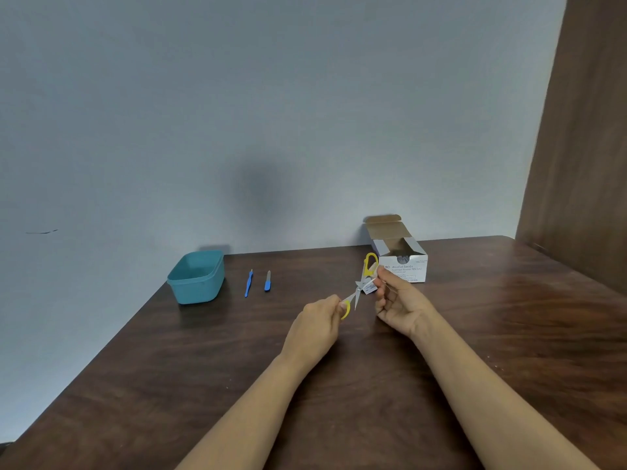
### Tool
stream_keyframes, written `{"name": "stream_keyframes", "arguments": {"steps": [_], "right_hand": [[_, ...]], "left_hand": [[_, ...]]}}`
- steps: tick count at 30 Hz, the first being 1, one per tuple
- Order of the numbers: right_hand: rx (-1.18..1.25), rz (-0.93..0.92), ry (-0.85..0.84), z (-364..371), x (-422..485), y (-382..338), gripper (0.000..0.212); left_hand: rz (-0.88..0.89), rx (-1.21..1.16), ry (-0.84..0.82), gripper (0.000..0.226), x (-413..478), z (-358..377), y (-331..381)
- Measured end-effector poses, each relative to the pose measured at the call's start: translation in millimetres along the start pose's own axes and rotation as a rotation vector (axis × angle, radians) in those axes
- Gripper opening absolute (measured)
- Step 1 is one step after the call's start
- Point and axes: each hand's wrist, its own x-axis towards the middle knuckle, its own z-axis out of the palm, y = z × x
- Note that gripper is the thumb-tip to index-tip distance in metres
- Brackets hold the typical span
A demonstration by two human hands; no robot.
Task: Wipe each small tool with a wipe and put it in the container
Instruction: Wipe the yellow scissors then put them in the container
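1. Head view: the left hand (319, 322) pinches one yellow loop of the open scissors (357, 295), held above the table (475, 334).
2. The right hand (400, 301) grips the other loop together with a wipe (369, 288).
3. The container (196, 278) stands far left, with a pick (248, 283) and a file (267, 281) beside it.

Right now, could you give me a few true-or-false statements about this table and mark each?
1. The scissors lie on the table. False: the left hand and right hand hold the scissors by the yellow handles.
2. The teal container stands left of the thin blue tool and short blue tool. True.
3. The swab box is closed. False: the swab box has its flap open.
4. Both blue tools lie on the table. True.
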Motion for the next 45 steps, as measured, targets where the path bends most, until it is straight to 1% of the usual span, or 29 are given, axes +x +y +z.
{"name": "stream_keyframes", "arguments": {"steps": [4, 7, 11, 16, 18, 22, 26, 30, 33, 36, 39, 42, 45], "right_hand": [[-0.185, -0.033, -0.016, -2, 3, -8, 0.009], [-0.28, -0.077, -0.021, -2, 3, -12, 0.006], [-0.383, -0.136, -0.109, 1, 6, -23, 0.004], [-0.764, -0.257, -0.168, 9, 8, -43, 0.013], [-0.899, -0.303, -0.15, 17, 5, -50, 0.011], [-1.032, -0.332, -0.22, 35, 5, -58, 0.007], [-1.201, -0.307, -0.3, 52, 2, -61, 0.005], [-1.263, -0.297, -0.296, 62, 0, -60, 0.001], [-1.311, -0.295, -0.32, 65, 1, -48, 0.004], [-1.308, -0.324, -0.338, 61, 4, -39, 0.01], [-1.338, -0.355, -0.35, 57, 5, -39, 0.015], [-1.408, -0.374, -0.353, 53, 3, -41, 0.01], [-1.505, -0.35, -0.39, 52, 0, -50, 0.007]], "left_hand": [[0.012, -0.002, -0.001, 0.037, 0, -1, 0], [0.006, 0.002, -0.003, 0.036, 1, 0, 0], [0.01, -0.001, 0.017, 0.036, 1, 0, 0], [0.013, -0.031, 0.051, 0.04, 1, -1, 1], [0.018, -0.042, 0.068, 0.04, 1, -2, 1], [0.049, -0.005, 0.033, 0.035, 0, -4, 6], [0.033, 0.021, 0.032, 0.032, 1, -3, 7], [0.025, 0.032, 0.071, 0.03, 1, -1, 6], [0.022, 0.036, 0.11, 0.031, 0, 0, 7], [0.008, 0.034, 0.134, 0.034, -2, -2, 6], [-0.021, 0.013, 0.156, 0.03, -1, -3, 5], [-0.037, 0.015, 0.157, 0.03, 0, -3, 4], [-0.033, 0.032, 0.153, 0.034, 0, -2, 5]]}}
